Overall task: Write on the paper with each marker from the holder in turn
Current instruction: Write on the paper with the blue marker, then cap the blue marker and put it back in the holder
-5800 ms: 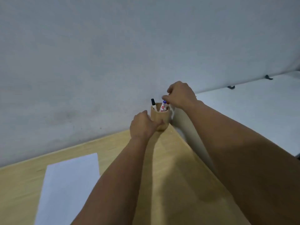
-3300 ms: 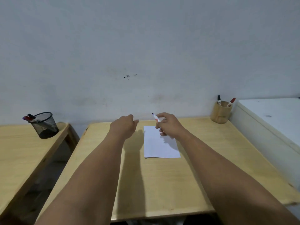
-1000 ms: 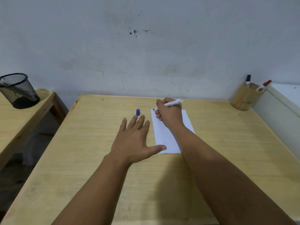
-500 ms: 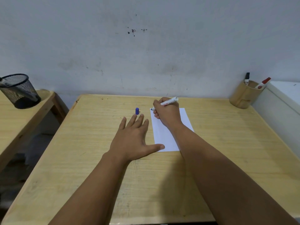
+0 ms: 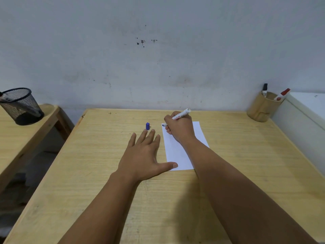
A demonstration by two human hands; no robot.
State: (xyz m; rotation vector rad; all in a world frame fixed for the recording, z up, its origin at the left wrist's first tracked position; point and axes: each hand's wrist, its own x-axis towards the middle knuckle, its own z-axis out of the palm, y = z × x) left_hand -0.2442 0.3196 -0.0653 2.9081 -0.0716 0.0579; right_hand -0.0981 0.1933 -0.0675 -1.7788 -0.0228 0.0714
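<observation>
Marker in right hand slants, tip down-left.

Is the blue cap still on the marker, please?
No, the blue cap stands on the table, apart from the marker in the right hand.

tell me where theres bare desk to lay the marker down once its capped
Bare wood lies between the paper and the wooden holder, and along the near edge. It is crowded around the blue cap, the left hand and the right hand.
</observation>
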